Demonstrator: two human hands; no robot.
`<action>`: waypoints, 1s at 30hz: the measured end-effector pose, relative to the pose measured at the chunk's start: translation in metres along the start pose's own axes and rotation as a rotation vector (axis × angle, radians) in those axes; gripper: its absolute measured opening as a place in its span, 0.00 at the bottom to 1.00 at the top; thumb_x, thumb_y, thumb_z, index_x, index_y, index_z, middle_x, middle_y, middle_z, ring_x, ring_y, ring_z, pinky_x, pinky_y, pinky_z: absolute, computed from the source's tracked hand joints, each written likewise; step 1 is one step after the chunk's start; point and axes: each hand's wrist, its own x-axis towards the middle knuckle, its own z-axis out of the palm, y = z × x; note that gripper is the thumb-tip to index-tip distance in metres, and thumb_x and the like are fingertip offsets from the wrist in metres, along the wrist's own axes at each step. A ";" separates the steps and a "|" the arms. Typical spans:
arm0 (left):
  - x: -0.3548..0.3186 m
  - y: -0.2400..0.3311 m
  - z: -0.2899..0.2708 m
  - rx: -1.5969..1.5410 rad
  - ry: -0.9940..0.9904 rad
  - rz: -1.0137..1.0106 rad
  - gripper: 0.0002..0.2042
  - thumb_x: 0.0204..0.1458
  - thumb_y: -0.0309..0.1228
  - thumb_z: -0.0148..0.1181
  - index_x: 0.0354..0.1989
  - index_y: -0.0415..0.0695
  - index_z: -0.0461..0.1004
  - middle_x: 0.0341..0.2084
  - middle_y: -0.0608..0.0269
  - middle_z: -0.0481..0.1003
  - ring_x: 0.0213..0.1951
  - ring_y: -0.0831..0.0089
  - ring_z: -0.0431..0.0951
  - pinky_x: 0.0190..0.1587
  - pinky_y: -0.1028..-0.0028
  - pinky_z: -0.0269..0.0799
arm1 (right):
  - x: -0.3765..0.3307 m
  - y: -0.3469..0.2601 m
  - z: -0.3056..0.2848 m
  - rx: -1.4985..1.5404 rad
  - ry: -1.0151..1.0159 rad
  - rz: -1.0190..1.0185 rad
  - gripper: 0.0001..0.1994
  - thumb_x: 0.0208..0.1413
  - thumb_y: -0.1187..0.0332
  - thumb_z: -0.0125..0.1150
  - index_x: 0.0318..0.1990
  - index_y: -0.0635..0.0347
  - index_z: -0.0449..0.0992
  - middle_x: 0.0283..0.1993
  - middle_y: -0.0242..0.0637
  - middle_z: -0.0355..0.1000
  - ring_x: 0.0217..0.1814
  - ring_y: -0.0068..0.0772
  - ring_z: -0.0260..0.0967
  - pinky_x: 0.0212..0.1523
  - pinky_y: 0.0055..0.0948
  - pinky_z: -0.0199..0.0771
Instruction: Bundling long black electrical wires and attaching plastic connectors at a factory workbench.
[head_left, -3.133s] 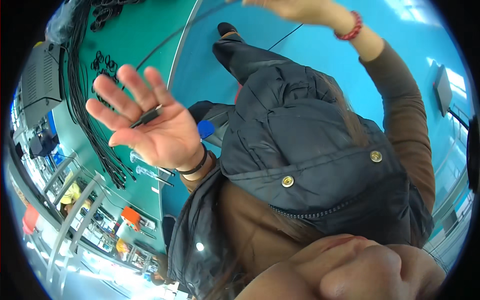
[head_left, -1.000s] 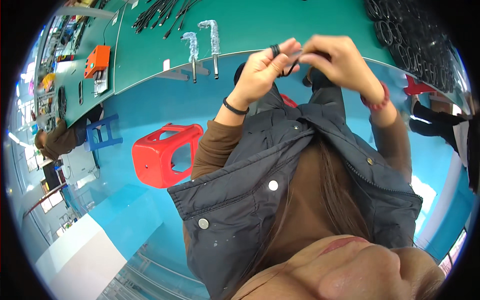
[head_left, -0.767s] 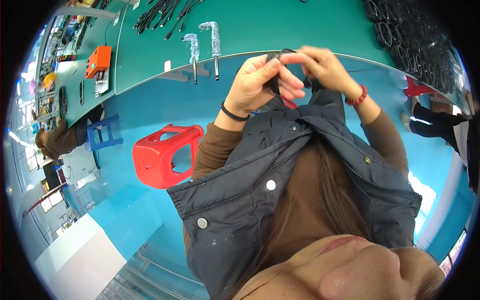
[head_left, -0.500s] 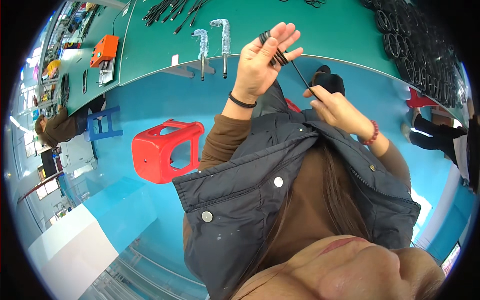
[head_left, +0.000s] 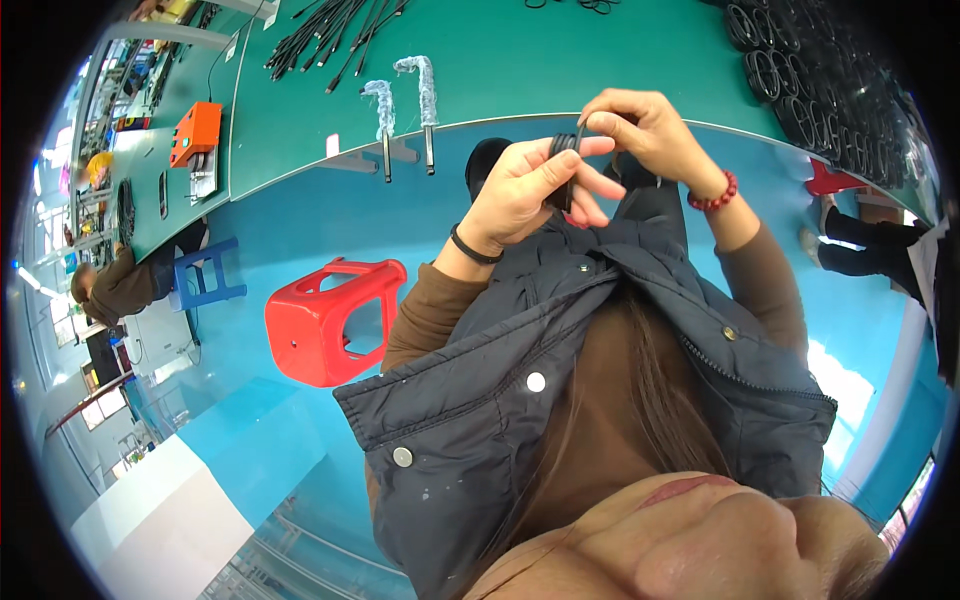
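Note:
A thin black cable (head_left: 564, 150) is wound in several turns around the fingers of my left hand (head_left: 525, 190), whose thumb presses on the coil. My right hand (head_left: 640, 128) is beside and slightly above it, thumb and forefinger pinching the cable close to the coil. Both hands are in front of the green table's near edge. Part of the coil is hidden behind my left thumb and fingers.
On the green table (head_left: 500, 75) lie loose black cables (head_left: 325, 40) and rows of coiled cables (head_left: 790, 90). Two wrapped rods (head_left: 428, 100) jut over its edge. An orange device (head_left: 195, 135) is at left. A red stool (head_left: 310, 330) stands on the floor; other people (head_left: 125, 265) are around.
My right hand has risen from below right to the coil's upper side, and the straight length of cable no longer shows. My left hand has dropped and turned, fingers now pointing right.

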 end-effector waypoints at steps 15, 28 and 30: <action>0.018 -0.006 0.000 0.406 0.539 0.398 0.17 0.64 0.31 0.45 0.56 0.32 0.65 0.41 0.45 0.78 0.39 0.67 0.80 0.46 0.73 0.76 | -0.039 -0.045 0.012 -0.777 -0.185 -0.097 0.09 0.50 0.76 0.58 0.40 0.60 0.73 0.29 0.38 0.73 0.24 0.37 0.66 0.25 0.28 0.66; 0.027 -0.028 0.002 0.391 0.147 0.280 0.12 0.63 0.25 0.46 0.51 0.34 0.67 0.33 0.52 0.76 0.41 0.65 0.78 0.45 0.75 0.73 | 0.005 -0.006 -0.001 0.974 -0.293 0.328 0.10 0.61 0.65 0.55 0.43 0.60 0.76 0.31 0.32 0.68 0.25 0.20 0.66 0.26 0.17 0.66; 0.028 -0.029 -0.001 0.534 0.144 0.251 0.12 0.62 0.23 0.46 0.51 0.34 0.67 0.33 0.54 0.75 0.40 0.65 0.77 0.44 0.75 0.73 | 0.005 -0.006 0.012 0.647 -0.178 0.367 0.11 0.60 0.63 0.56 0.43 0.59 0.75 0.30 0.31 0.70 0.22 0.15 0.62 0.21 0.11 0.59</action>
